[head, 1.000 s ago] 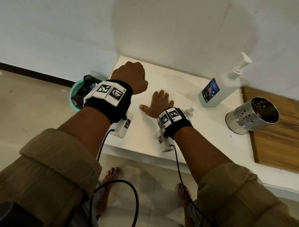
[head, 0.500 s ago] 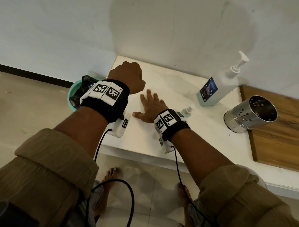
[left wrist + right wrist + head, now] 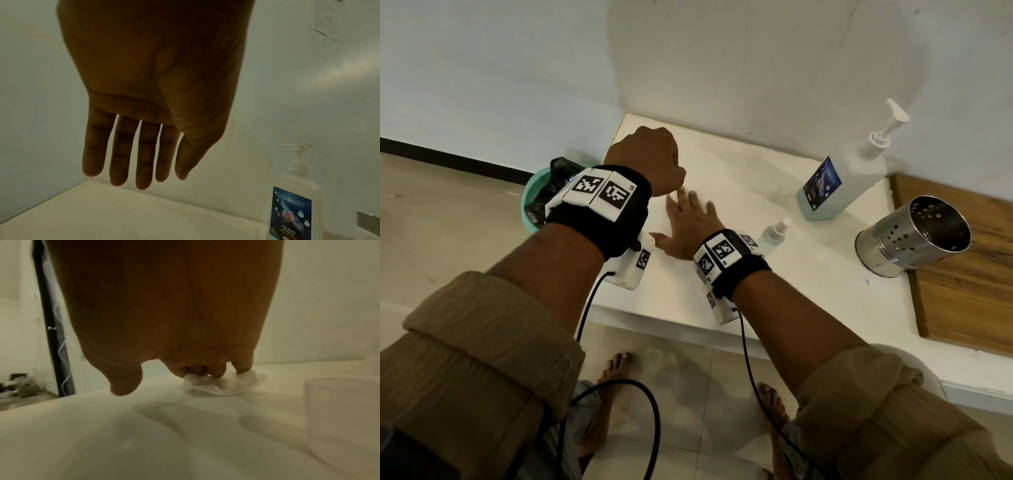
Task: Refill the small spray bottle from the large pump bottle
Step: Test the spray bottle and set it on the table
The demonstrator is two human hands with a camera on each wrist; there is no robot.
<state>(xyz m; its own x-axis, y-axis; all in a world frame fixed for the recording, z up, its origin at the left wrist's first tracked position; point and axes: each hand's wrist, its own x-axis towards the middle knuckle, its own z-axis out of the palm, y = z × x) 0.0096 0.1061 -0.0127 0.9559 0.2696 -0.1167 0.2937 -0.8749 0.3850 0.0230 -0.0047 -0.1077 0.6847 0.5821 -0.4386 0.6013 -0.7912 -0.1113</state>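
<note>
The large pump bottle (image 3: 839, 185) with a blue label stands upright at the back of the white table (image 3: 739, 161), against the wall; it is also in the left wrist view (image 3: 292, 211). The small spray bottle (image 3: 774, 234) stands in front of it, just right of my right wrist. My right hand (image 3: 688, 222) lies flat on the table with fingers spread, its fingertips pressing a crumpled white tissue (image 3: 218, 384). My left hand (image 3: 647, 161) hovers above the table's left part, fingers (image 3: 141, 162) straight and hanging down, holding nothing.
A perforated steel cup (image 3: 911, 236) stands at the right on the edge of a wooden board (image 3: 969, 291). A teal bin with a black bag (image 3: 537, 202) sits on the floor left of the table. The wall runs close behind the table.
My right hand has slid left across the table, away from the small spray bottle, with fingers spread wider. The left hand stays raised in about the same place.
</note>
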